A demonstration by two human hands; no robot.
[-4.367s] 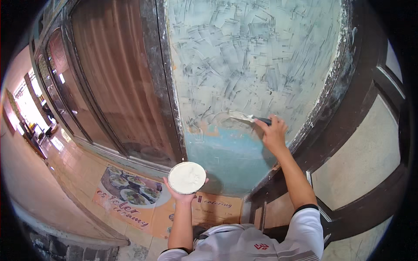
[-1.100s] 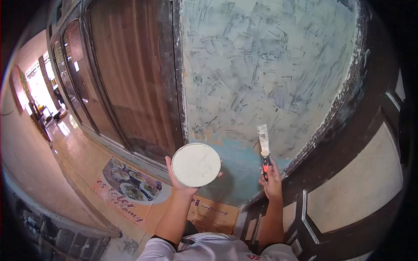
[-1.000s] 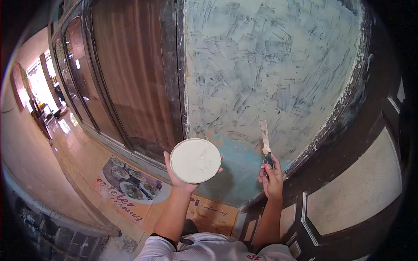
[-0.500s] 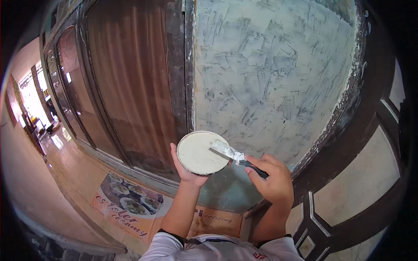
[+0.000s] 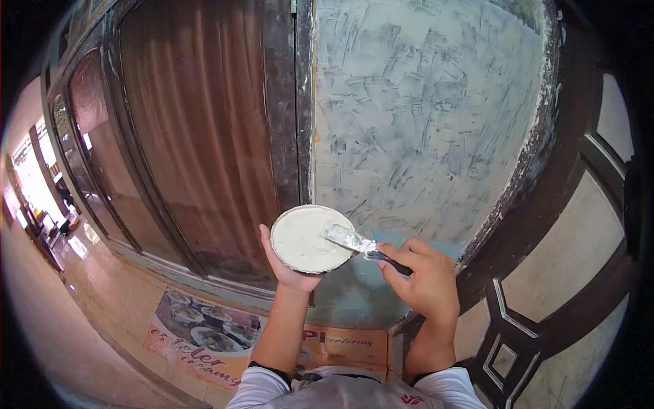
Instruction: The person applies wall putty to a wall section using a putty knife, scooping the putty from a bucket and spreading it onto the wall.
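Observation:
A round container (image 5: 300,245) full of smooth white paste rests in my left hand (image 5: 294,278), whose palm and fingers support it from below and along its left side. My right hand (image 5: 426,278) is closed round the black handle of a putty knife (image 5: 347,238). White paste coats the metal blade, and its tip lies over the right part of the paste, seemingly touching it. Beyond my hands stands a wall panel (image 5: 422,116) covered in patchy whitish and grey strokes, with a bluish-green lower part.
Left of the panel is a dark wooden frame with glass (image 5: 197,136) and a brown curtain behind. A dark wooden door with pale panels (image 5: 558,252) stands at right. A printed banner (image 5: 204,334) covers part of the tiled floor (image 5: 102,266).
The container and both hands have shifted slightly left in the picture. The knife's blade has moved a little against the paste. The wall view has turned slightly.

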